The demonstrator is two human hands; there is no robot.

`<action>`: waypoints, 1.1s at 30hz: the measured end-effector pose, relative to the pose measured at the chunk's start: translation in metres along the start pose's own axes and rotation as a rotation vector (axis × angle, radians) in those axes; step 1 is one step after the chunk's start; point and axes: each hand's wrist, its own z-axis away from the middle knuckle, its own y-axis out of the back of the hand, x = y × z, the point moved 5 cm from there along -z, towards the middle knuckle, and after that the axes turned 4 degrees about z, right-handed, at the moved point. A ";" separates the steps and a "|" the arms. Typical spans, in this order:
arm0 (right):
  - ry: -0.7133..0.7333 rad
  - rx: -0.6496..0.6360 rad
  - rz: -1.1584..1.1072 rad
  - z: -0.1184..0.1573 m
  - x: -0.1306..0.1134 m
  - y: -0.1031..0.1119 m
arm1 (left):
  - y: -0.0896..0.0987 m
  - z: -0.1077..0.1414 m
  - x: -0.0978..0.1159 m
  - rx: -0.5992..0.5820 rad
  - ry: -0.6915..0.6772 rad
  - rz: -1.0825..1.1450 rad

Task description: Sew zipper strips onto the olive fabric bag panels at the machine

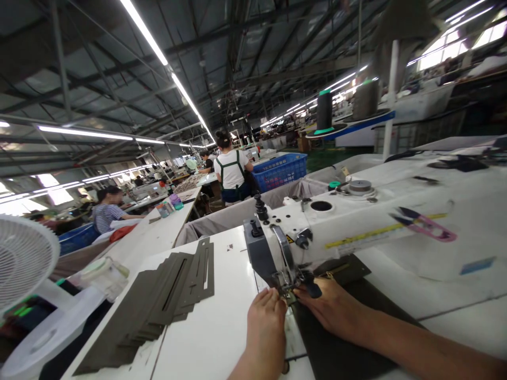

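A white sewing machine stands before me, its head over the table. My left hand is just left of the presser foot, fingers bent and pressed together; what they pinch is hidden. To the right of the foot, my right hand lies over a dark olive fabric piece, its fingertips closed at the fabric by the needle. The fabric runs under the right forearm toward me. Part of a zipper seems to show behind the right hand.
Overlapping dark olive cut panels with slots are stacked on the left. Pink-handled thread snips lie on the machine arm. A white fan stands at far left. Thread cones rise behind. A co-worker is beside a blue crate.
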 end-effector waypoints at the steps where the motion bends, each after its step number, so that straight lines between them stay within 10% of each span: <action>1: 0.000 0.000 0.002 0.001 0.000 0.000 | 0.000 0.001 0.000 -0.010 0.001 0.004; 16: -0.085 0.013 0.124 0.012 0.000 -0.011 | 0.006 0.000 0.004 -0.056 0.105 0.112; 23: -0.228 -0.051 0.411 0.036 0.024 -0.025 | 0.020 0.004 -0.010 -0.086 0.462 0.110; 33: -0.248 0.003 0.441 0.110 -0.030 0.056 | 0.038 0.018 0.074 -0.278 0.418 0.303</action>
